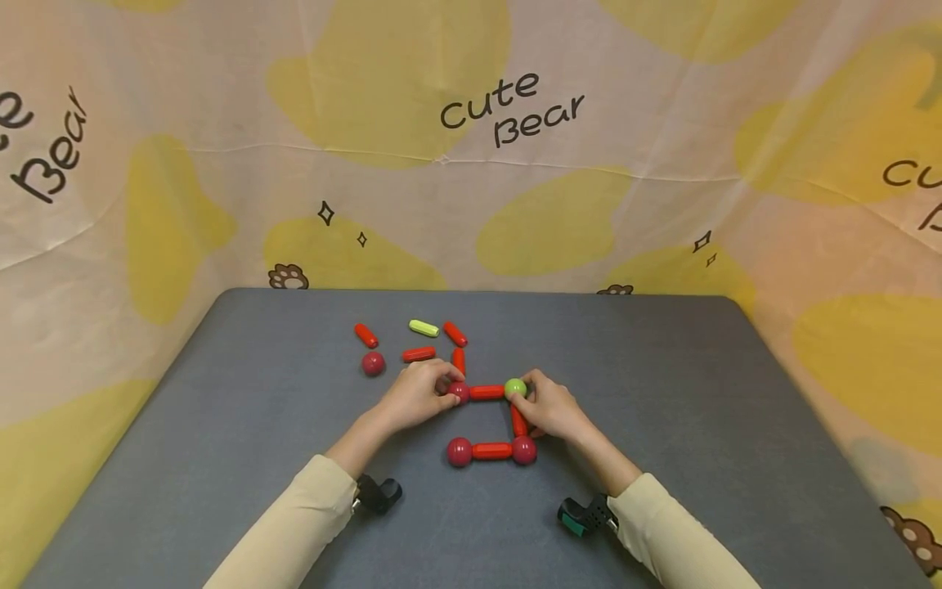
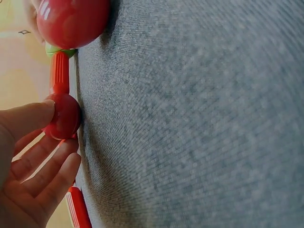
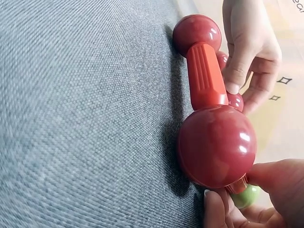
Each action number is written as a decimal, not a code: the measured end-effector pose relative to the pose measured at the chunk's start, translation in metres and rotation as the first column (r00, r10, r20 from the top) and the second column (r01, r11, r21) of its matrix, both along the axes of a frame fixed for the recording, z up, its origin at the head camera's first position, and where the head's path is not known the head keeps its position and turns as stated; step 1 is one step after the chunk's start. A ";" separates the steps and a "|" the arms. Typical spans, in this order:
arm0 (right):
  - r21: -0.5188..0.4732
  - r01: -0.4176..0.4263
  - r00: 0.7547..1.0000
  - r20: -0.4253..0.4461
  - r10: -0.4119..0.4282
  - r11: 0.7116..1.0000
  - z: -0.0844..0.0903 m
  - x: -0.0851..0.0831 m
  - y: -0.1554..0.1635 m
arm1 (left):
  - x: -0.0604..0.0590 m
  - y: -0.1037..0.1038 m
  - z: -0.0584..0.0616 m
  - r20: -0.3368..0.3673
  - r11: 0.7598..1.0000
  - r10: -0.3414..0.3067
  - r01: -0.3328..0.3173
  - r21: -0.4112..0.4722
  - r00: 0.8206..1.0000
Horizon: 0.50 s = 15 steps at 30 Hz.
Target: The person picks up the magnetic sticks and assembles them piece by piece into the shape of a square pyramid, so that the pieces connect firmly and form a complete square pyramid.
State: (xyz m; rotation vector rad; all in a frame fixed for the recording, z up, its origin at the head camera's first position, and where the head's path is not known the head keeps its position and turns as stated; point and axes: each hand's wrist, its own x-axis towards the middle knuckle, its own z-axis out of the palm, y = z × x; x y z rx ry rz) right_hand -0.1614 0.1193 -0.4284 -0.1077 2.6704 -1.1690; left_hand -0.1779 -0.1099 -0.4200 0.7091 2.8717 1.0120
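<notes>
My left hand (image 1: 419, 394) pinches a dark red ball (image 2: 66, 118) between thumb and fingers. From that ball a red rod (image 1: 487, 393) runs right to a green ball (image 1: 516, 388), which my right hand (image 1: 553, 407) grips with thumb and forefinger. Another red rod (image 1: 519, 422) goes from the green ball toward the near side, down to a dark red ball (image 1: 524, 451). A third rod (image 1: 491, 451) links this one to a further dark red ball (image 1: 459, 452) at left. Together they form a shape with an open left side.
Beyond the left hand lie a loose dark red ball (image 1: 373, 363), a yellow-green rod (image 1: 423, 328) and several red rods (image 1: 419, 354). One red rod (image 1: 459, 360) points at the held ball; whether they join is hidden. A patterned cloth (image 1: 412, 188) hangs behind the grey table (image 1: 662, 368).
</notes>
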 end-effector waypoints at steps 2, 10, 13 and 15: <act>0.000 0.001 1.000 0.002 -0.001 1.000 0.000 0.000 0.000 | 0.000 0.000 0.000 0.003 1.000 -0.002 0.002 0.001 1.000; -0.011 -0.005 1.000 -0.002 0.005 1.000 -0.001 0.001 -0.001 | -0.005 -0.003 0.006 0.030 1.000 -0.001 0.000 0.012 1.000; -0.013 -0.009 1.000 -0.009 0.009 1.000 -0.001 0.001 0.000 | -0.010 -0.003 0.009 0.033 0.999 0.031 -0.032 0.020 0.999; -0.016 -0.007 1.000 -0.005 0.007 1.000 0.000 0.001 0.000 | -0.014 -0.003 0.010 0.037 0.998 0.058 -0.059 0.028 0.998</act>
